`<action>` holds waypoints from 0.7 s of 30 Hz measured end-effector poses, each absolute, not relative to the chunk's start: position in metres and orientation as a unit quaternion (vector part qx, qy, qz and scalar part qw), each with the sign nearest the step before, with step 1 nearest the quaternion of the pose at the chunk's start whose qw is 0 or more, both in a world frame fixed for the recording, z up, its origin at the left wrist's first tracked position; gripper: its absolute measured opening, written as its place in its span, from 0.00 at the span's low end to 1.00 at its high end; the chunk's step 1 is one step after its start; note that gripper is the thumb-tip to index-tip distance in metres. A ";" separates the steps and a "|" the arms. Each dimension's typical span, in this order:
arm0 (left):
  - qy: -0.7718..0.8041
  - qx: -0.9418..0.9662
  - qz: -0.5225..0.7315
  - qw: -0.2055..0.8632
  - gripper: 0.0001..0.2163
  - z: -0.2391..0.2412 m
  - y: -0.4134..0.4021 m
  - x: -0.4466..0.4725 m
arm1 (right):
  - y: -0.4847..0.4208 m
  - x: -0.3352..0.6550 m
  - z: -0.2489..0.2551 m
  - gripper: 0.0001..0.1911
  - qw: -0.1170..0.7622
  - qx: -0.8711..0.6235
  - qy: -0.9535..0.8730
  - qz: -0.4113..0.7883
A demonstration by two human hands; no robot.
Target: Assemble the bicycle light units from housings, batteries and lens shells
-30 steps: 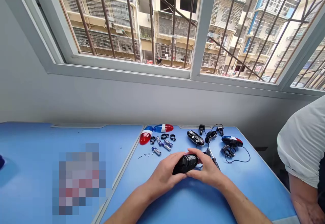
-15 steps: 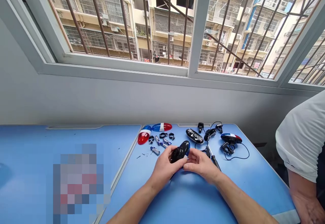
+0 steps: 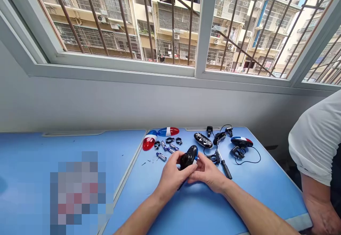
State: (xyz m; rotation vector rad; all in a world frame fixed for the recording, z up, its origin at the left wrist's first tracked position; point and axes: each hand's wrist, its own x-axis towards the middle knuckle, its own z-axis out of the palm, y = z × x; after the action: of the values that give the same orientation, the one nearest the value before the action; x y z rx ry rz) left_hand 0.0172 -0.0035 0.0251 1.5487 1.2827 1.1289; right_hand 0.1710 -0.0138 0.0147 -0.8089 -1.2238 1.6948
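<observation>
Between both hands, just above the blue table, is a bicycle siren light [image 3: 188, 157] with a glossy black housing and a blue and white cover edge. My left hand [image 3: 172, 173] is closed round its left side, thumb across the front. My right hand [image 3: 209, 173] grips the cover side, its fingertips partly hidden behind the light. A black-handled screwdriver [image 3: 226, 169] lies to the right of my right hand. Beyond my left hand lie several batteries [image 3: 161, 156], and a few small screws [image 3: 148, 161] are scattered to their left.
Two red, white and blue covers [image 3: 168, 131] lie at the back, near black clamp rings [image 3: 169, 140]. An opened light housing [image 3: 203, 140] and an assembled light [image 3: 242, 142] with a cable sit at the right. Another person's arm [image 3: 319, 199] rests by the right table edge.
My right hand has shifted slightly left and closer round the light, which is turned a little. The camera view has moved slightly.
</observation>
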 end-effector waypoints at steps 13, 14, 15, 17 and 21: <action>0.457 0.600 0.393 0.526 0.17 0.040 -0.003 0.005 | -0.013 0.173 0.016 0.31 0.443 -0.318 -0.458 0.703; 0.454 0.594 0.389 0.537 0.17 0.040 -0.003 0.004 | -0.013 0.173 0.017 0.31 0.443 -0.326 -0.459 0.698; 0.450 0.590 0.385 0.549 0.17 0.039 -0.002 0.004 | -0.012 0.174 0.018 0.32 0.446 -0.338 -0.458 0.691; 0.437 0.582 0.377 0.573 0.18 0.037 -0.001 0.004 | -0.012 0.175 0.020 0.35 0.452 -0.370 -0.455 0.672; 0.422 0.565 0.364 0.608 0.21 0.031 -0.001 0.004 | -0.008 0.182 0.022 0.35 0.428 -0.436 -0.477 0.632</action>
State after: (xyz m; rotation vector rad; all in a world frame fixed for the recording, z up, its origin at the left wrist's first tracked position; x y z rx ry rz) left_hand 0.0040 -0.0006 0.0313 1.3049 0.9742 0.8420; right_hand 0.1823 -0.0078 0.0220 -1.0890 -1.1899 1.5782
